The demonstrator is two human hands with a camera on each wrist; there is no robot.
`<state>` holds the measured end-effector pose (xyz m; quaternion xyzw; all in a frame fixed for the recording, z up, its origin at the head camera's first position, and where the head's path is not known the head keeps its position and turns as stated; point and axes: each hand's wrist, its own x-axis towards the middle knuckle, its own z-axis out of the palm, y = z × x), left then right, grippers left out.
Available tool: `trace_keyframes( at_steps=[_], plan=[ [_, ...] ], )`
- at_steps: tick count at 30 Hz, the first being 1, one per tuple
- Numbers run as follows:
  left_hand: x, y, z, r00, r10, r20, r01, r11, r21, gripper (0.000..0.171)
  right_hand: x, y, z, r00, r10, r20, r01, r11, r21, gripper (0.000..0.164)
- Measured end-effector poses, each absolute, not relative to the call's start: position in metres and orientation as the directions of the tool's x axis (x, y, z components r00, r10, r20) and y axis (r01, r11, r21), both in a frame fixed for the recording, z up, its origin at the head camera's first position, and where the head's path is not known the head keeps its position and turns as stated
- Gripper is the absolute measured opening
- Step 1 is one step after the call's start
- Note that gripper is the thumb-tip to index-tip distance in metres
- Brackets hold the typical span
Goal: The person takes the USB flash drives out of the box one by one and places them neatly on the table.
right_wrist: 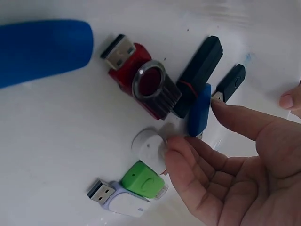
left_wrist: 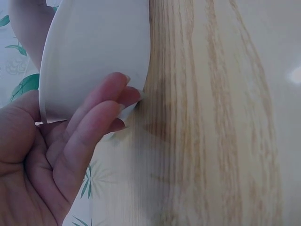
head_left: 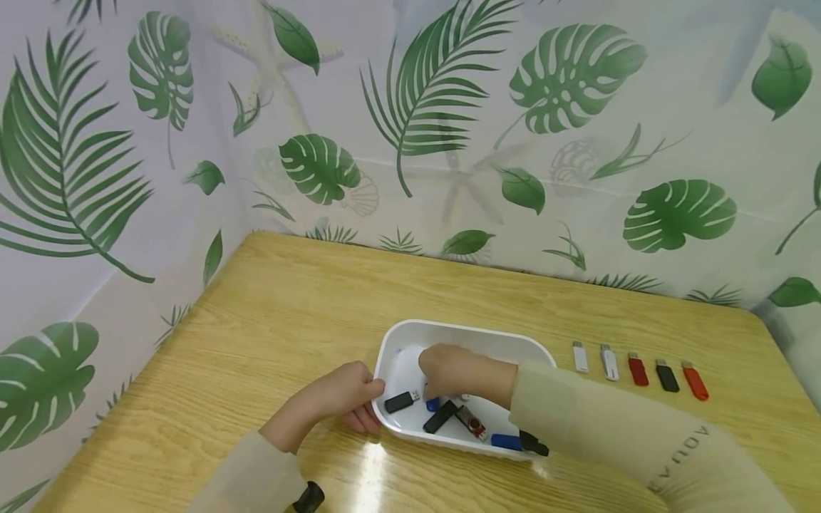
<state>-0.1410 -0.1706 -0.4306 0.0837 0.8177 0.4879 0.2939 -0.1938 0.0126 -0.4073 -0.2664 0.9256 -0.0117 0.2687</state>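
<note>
My left hand (head_left: 351, 392) grips the left end of a white tray (head_left: 458, 328); in the left wrist view its thumb lies over the rim and its fingers rest against the outer wall. Inside the tray my right hand (right_wrist: 230, 160) reaches down with thumb and fingers apart. Its thumb tip is close to a blue USB stick (right_wrist: 200, 110), and the fingertips are beside a white round-ended stick (right_wrist: 149, 148). Around them lie a green stick (right_wrist: 142, 180), a white-and-lilac stick (right_wrist: 126, 203), a red swivel stick (right_wrist: 143, 81) and two black sticks, one (right_wrist: 202, 63) nearer the red.
Right of the tray, several USB sticks stand in a row on the wooden table (head_left: 288, 299): white (head_left: 580, 357), white-grey (head_left: 608, 362), dark red (head_left: 638, 370), black (head_left: 667, 376), red (head_left: 695, 381). A blue-and-black stick (head_left: 507, 442) lies at the tray's near right.
</note>
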Motion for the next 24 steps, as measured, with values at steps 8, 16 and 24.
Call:
trace_keyframes(
  at_steps=[8,16,24],
  plan=[
    [-0.14,-0.169,-0.431,-0.816,0.42,-0.397,-0.152,0.507,0.848,0.033,-0.191,0.004,-0.407,-0.723,-0.539,-0.432,-0.538,0.832,-0.138,0.023],
    [-0.139,-0.168,-0.429,-0.817,0.418,-0.397,-0.152,0.508,0.848,0.032,-0.191,0.002,-0.406,-0.706,-0.544,-0.453,-0.554,0.823,-0.125,0.031],
    [-0.138,-0.169,-0.424,-0.806,0.445,-0.391,-0.141,0.497,0.856,0.033,-0.192,0.0,-0.41,-0.69,-0.596,-0.41,-0.625,0.777,-0.077,0.027]
  ],
)
